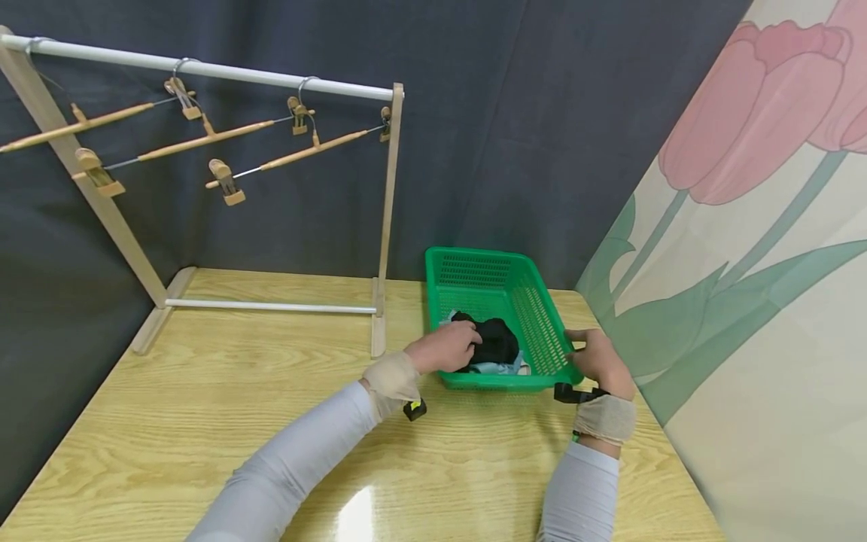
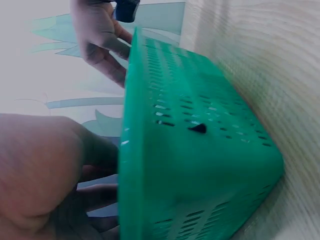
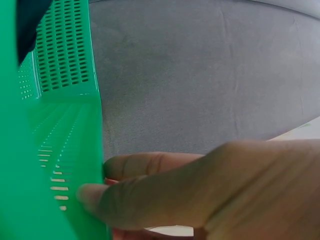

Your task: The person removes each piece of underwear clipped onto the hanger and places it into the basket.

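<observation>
A green plastic basket (image 1: 552, 380) with slotted sides sits on the table and holds a bunched black cloth (image 1: 497, 342) over light blue fabric (image 1: 497, 368). Reaching over its left front rim, my left hand (image 1: 443, 348) has its fingers at the black cloth. In the left wrist view those fingertips disappear behind the basket rim, so I cannot tell whether they grip the cloth. At the right side, my right hand (image 1: 599, 357) pinches the rim. The right wrist view shows its thumb (image 3: 117, 202) on the inner wall, other fingers outside.
To the left stands a rack with a white top bar (image 1: 237, 73) and wooden legs. Several clip hangers hang from it, one with a wooden clip (image 1: 226, 183) near the middle. Dark curtain (image 1: 501, 135) backs the table (image 1: 271, 391); a tulip-printed panel (image 1: 765, 226) rises at right.
</observation>
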`<state>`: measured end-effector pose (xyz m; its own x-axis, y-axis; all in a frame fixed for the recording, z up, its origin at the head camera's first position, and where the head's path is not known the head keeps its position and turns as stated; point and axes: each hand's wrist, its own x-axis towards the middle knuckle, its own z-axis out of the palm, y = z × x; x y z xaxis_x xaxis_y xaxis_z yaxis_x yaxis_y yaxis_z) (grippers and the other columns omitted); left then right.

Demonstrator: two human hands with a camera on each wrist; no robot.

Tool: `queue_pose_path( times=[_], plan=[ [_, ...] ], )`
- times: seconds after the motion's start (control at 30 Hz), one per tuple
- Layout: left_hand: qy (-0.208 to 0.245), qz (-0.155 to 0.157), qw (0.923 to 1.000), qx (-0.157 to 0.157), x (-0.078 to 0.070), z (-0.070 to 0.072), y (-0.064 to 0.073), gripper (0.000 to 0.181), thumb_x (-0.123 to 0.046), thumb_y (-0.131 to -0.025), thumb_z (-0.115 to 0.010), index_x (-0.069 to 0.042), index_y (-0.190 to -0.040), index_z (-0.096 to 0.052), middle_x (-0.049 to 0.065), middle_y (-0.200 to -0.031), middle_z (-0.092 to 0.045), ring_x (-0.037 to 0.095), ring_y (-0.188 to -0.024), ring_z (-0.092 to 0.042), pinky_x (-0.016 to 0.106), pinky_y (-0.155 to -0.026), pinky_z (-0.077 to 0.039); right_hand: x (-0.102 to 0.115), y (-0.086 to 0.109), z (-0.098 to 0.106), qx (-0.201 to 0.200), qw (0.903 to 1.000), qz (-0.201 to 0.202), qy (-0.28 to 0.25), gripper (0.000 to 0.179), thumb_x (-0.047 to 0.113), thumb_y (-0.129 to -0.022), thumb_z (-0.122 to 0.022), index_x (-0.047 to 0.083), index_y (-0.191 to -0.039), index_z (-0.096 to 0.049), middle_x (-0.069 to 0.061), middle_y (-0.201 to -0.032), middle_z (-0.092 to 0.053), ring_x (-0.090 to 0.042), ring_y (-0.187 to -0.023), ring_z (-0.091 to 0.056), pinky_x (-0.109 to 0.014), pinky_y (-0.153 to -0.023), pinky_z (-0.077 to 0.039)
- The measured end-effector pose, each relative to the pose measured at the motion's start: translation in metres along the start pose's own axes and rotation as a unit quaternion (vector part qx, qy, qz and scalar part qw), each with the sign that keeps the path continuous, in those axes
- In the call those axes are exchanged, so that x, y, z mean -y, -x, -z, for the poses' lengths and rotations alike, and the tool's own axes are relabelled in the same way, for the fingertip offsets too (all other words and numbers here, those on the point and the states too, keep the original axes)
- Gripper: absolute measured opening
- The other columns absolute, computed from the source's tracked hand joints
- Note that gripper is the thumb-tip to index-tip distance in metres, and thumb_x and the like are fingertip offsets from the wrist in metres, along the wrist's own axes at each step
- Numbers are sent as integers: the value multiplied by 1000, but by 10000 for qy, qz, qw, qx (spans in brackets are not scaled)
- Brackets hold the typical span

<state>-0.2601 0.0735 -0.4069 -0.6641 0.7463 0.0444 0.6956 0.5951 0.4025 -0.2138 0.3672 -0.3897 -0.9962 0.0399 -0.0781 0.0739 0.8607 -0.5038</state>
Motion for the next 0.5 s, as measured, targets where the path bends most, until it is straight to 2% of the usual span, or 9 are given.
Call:
queue_pose_path(
  times=[0.1, 0.13, 0.2, 0.27, 0.33, 0.37, 0.4, 0.43, 0.5],
  plan=[
    [-160, 12, 9995, 286, -2, -3, 0, 37, -10, -109, -41, -4, -139, -61, 12, -145, -58, 26, -138, -51, 34, -114, -41, 0, 0, 0, -25, 10000, 67, 1, 54, -7, -96, -58, -11, -147, -43, -42, -141, -46, -52, -117, -60, -47, -78, -59],
    [-207, 22, 9992, 329, -2, -3, 0, 37, -11, -109, -41, -6, -139, -62, 11, -143, -60, 24, -130, -58, 32, -110, -45, 0, 0, 0, -14, 10000, 67, 3, 54, -7, -96, -58, -11, -147, -43, -41, -141, -46, -52, -118, -60, -48, -78, -59],
    [-301, 49, 9986, 424, -2, -4, -1, 36, -13, -109, -41, -8, -131, -68, 8, -119, -70, 18, -99, -66, 26, -93, -51, 1, 0, 0, 11, 10000, 27, 3, 53, -6, -97, -57, -10, -148, -43, -40, -142, -47, -52, -119, -59, -44, -76, -58],
    [-394, 43, 9981, 471, -2, -4, -1, 33, -15, -110, -42, -9, -119, -73, 4, -88, -66, 13, -70, -55, 24, -75, -45, 1, 0, -1, 30, 10000, -14, -14, 53, -5, -98, -57, -9, -148, -43, -40, -143, -46, -51, -121, -59, -41, -74, -57],
    [-455, 16, 9976, 522, -2, -4, -2, 32, -16, -109, -43, -9, -109, -75, 3, -70, -50, 14, -58, -38, 27, -66, -37, 2, 0, 0, 58, 10000, -40, -37, 53, -5, -98, -57, -9, -149, -42, -40, -144, -45, -52, -122, -57, -38, -72, -54],
    [-499, 1, 9972, 550, -2, -4, -2, 32, -16, -110, -44, -9, -107, -75, 3, -69, -45, 16, -58, -36, 28, -66, -36, 2, 1, 0, 50, 10000, -15, -54, 54, -6, -97, -57, -10, -149, -42, -40, -144, -44, -52, -122, -57, -39, -72, -55],
    [-536, -33, 9970, 549, -2, -5, -2, 32, -16, -109, -44, -9, -110, -75, 2, -73, -50, 16, -59, -41, 28, -67, -38, 2, 1, 1, 57, 10000, -2, -77, 54, -6, -97, -57, -10, -149, -41, -41, -145, -43, -52, -122, -57, -40, -73, -56],
    [-576, -52, 9970, 520, -2, -5, -2, 32, -16, -109, -44, -10, -115, -75, 3, -81, -60, 15, -65, -51, 26, -71, -42, 2, 1, 1, 57, 9999, 5, -96, 54, -7, -97, -57, -11, -149, -41, -41, -145, -43, -53, -122, -57, -40, -73, -56],
    [-650, -90, 9968, 446, -1, -7, -3, 33, -16, -110, -44, -11, -127, -71, 7, -112, -70, 18, -92, -66, 26, -89, -50, 1, 1, 2, 63, 9999, 3, -115, 54, -7, -97, -56, -11, -149, -40, -41, -145, -42, -52, -121, -58, -39, -71, -55]
  ],
)
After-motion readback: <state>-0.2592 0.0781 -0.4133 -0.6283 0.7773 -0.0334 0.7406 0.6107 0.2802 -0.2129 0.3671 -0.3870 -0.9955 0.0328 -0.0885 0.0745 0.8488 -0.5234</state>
